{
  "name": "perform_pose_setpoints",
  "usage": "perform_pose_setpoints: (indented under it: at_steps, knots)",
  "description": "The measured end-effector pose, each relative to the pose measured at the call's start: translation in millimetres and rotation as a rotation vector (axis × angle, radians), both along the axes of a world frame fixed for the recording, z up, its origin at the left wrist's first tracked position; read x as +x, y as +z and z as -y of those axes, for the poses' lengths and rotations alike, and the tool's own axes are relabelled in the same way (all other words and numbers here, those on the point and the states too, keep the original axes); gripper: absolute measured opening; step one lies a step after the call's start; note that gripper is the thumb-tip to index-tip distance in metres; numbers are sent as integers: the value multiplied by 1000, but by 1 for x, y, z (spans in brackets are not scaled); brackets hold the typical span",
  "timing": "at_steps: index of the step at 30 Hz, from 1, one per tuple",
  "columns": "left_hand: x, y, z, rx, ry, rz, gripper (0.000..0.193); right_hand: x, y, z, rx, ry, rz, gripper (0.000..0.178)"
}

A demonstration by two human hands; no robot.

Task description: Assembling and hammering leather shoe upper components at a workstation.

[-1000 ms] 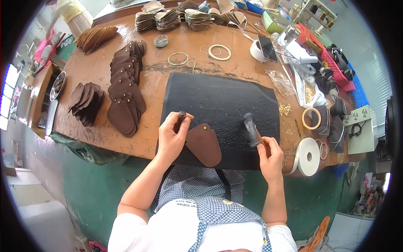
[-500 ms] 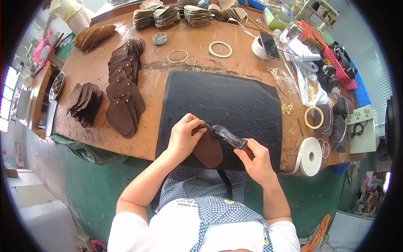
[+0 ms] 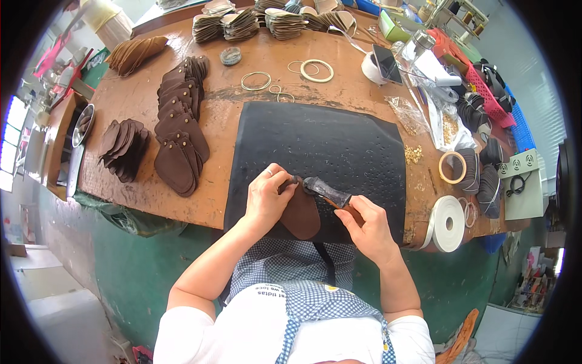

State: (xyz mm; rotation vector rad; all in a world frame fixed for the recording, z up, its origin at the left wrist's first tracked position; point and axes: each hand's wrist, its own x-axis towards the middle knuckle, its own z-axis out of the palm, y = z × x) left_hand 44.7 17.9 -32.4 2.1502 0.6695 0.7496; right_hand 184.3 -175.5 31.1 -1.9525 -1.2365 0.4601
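Observation:
A brown leather piece (image 3: 302, 216) with a rounded end lies on the black mat (image 3: 339, 130), close to its front edge. My left hand (image 3: 265, 197) is closed at the piece's upper left, pinching a short dark punch-like tool (image 3: 295, 180) whose lower end is hidden by the fingers. In my right hand (image 3: 370, 230) is a hammer (image 3: 325, 190), its dark head right beside the tool's top and its orange-brown handle partly showing under the fingers. Whether hammer and tool touch is hard to see.
Overlapping brown leather pieces with brass-coloured studs (image 3: 182, 148) and a dark stack (image 3: 124, 148) lie left. Small gold fittings (image 3: 413, 154), a tape ring (image 3: 452, 167) and a white tape roll (image 3: 448, 223) sit right. Rings and a small round dish (image 3: 230, 56) lie behind.
The hammer has shifted slightly, its handle end a little higher and nearer the left, with my right hand following. My left hand and the leather piece stay nearly in place.

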Motion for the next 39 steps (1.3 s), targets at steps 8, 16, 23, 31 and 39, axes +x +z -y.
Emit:
perform_pose_setpoints:
  at_steps: [8,16,23,31,39]
  knots:
    - [-7,12,-14,-360,-20,198,10,-2,-5,-2,101,-2,9,18]
    - [-33,9,-6,2,170,85,19,3,-2,0,12,0,-21,24]
    - [-13,17,-10,-142,49,261,15,1,1,0,-16,3,7,24]
    - [1,7,0,-75,-9,57,10,0,-4,0,22,1,5,26]
    - [4,7,0,189,-44,53,10,4,-3,0,35,11,11,27]
